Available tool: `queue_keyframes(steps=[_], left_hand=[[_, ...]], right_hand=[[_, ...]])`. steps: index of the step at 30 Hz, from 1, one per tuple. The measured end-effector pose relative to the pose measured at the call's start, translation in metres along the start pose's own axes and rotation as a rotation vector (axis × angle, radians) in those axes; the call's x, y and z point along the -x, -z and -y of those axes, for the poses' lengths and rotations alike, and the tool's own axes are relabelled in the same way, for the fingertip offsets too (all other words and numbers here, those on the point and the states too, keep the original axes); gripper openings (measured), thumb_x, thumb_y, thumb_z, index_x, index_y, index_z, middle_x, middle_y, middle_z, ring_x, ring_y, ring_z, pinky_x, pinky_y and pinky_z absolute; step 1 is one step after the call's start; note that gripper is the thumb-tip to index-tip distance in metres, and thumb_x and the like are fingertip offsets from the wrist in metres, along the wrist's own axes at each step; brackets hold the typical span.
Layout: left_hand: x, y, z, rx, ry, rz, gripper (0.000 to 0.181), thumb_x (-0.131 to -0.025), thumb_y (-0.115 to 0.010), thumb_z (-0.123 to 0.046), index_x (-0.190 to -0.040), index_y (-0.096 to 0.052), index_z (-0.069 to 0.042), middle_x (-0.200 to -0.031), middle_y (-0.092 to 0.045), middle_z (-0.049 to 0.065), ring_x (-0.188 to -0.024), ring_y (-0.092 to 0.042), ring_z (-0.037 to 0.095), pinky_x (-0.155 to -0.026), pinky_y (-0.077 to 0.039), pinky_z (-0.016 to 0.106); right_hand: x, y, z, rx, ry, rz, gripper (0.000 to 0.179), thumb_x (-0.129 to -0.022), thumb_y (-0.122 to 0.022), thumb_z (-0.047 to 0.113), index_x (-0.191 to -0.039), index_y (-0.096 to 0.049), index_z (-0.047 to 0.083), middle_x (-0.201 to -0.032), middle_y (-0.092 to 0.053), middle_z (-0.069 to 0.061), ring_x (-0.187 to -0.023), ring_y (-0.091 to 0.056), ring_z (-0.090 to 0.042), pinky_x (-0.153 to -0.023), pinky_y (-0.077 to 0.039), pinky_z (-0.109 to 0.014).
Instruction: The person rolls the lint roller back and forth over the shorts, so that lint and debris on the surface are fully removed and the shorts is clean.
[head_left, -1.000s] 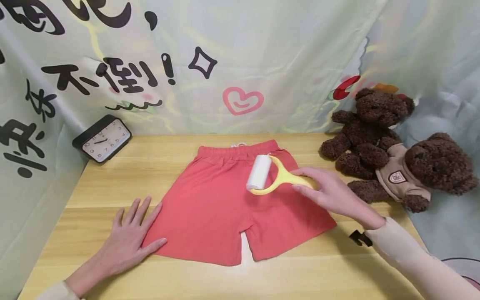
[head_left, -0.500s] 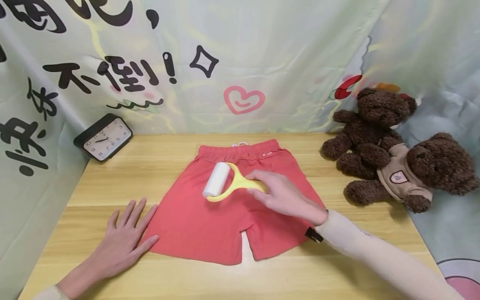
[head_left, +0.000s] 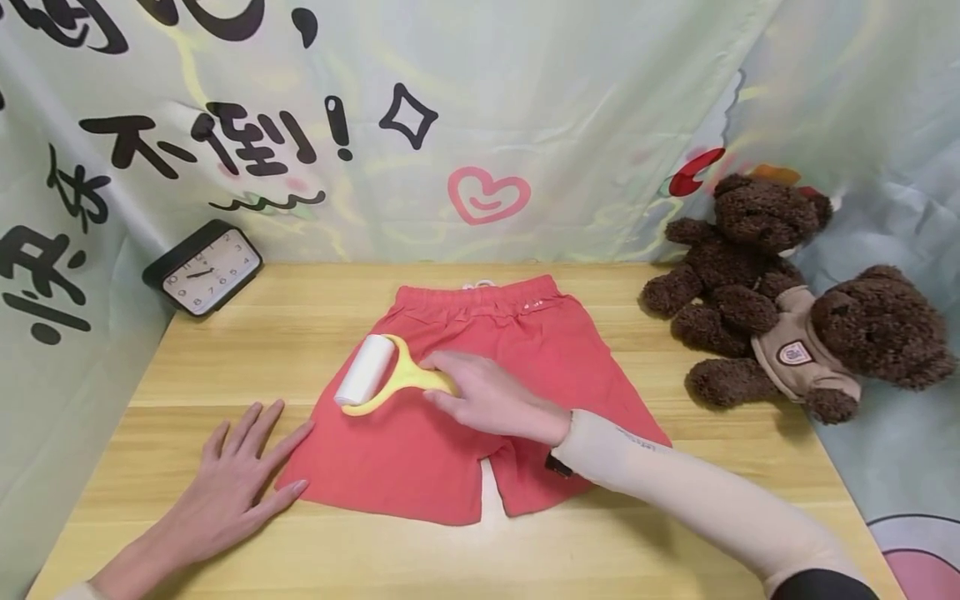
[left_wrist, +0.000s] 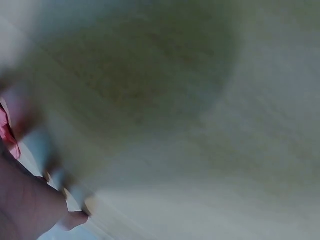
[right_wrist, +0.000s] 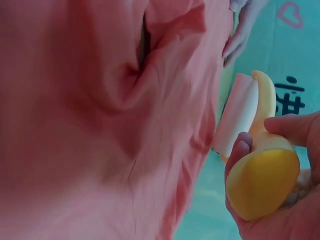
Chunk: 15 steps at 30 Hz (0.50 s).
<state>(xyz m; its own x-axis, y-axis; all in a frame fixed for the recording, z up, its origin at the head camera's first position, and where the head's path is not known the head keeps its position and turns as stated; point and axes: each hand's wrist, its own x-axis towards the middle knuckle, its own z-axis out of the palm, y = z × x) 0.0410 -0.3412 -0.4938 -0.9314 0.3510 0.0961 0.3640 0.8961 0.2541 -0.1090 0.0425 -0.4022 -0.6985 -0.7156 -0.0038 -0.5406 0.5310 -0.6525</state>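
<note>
Red shorts (head_left: 420,458) lie spread flat on the wooden table, waistband toward the back wall. My right hand (head_left: 491,396) grips the yellow handle of a lint roller (head_left: 366,369), whose white roll overlaps the left side of the shorts in the head view. In the right wrist view the fingers and thumb wrap round the lint roller's handle (right_wrist: 262,182), beside the red cloth (right_wrist: 100,165). Fingers spread, my left hand (head_left: 232,492) rests at the lower left edge of the shorts, thumb and index finger touching the hem. The left wrist view is dark and blurred.
A black-framed clock (head_left: 206,267) stands at the table's back left corner. Two brown teddy bears, one sitting (head_left: 738,250) and one lying in a beige shirt (head_left: 806,342), occupy the right side. Printed cloth (head_left: 570,125) hangs behind and along both sides of the wooden table (head_left: 225,367).
My right hand has carried the lint roller leftward across the shorts, from the right leg to the left side. The left hand has slid slightly left and stays at the hem.
</note>
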Motion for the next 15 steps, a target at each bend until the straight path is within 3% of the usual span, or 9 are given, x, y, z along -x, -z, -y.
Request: queue_keyframes(steps=[4, 8, 15], left_hand=[[-0.001, 0.003, -0.002, 0.002, 0.019, -0.002, 0.084, -0.098, -0.074, -0.057, -0.171, -0.041, -0.03, -0.174, -0.025, 0.024, -0.159, -0.018, 0.051, -0.114, -0.011, 0.083], [-0.001, 0.004, -0.004, 0.0, 0.041, -0.012, 0.084, -0.097, -0.075, -0.059, -0.169, -0.044, -0.029, -0.173, -0.028, 0.024, -0.158, -0.02, 0.051, -0.111, -0.015, 0.084], [-0.004, 0.005, -0.013, -0.008, 0.08, -0.036, 0.085, -0.094, -0.077, -0.063, -0.166, -0.049, -0.026, -0.169, -0.033, 0.025, -0.154, -0.025, 0.053, -0.11, -0.017, 0.084]], right_hand=[[-0.011, -0.008, 0.007, 0.03, 0.025, 0.035, 0.042, -0.106, -0.073, 0.026, -0.146, -0.065, 0.014, -0.132, -0.067, 0.003, -0.114, -0.062, -0.012, -0.1, -0.052, -0.035], [-0.02, -0.013, 0.013, 0.05, 0.053, 0.053, 0.045, -0.107, -0.073, 0.026, -0.148, -0.064, 0.012, -0.135, -0.067, 0.001, -0.116, -0.062, -0.013, -0.101, -0.052, -0.033], [-0.03, -0.023, 0.015, 0.082, 0.063, 0.057, 0.04, -0.106, -0.074, 0.025, -0.142, -0.064, 0.01, -0.122, -0.066, 0.002, -0.1, -0.06, -0.011, -0.089, -0.052, -0.027]])
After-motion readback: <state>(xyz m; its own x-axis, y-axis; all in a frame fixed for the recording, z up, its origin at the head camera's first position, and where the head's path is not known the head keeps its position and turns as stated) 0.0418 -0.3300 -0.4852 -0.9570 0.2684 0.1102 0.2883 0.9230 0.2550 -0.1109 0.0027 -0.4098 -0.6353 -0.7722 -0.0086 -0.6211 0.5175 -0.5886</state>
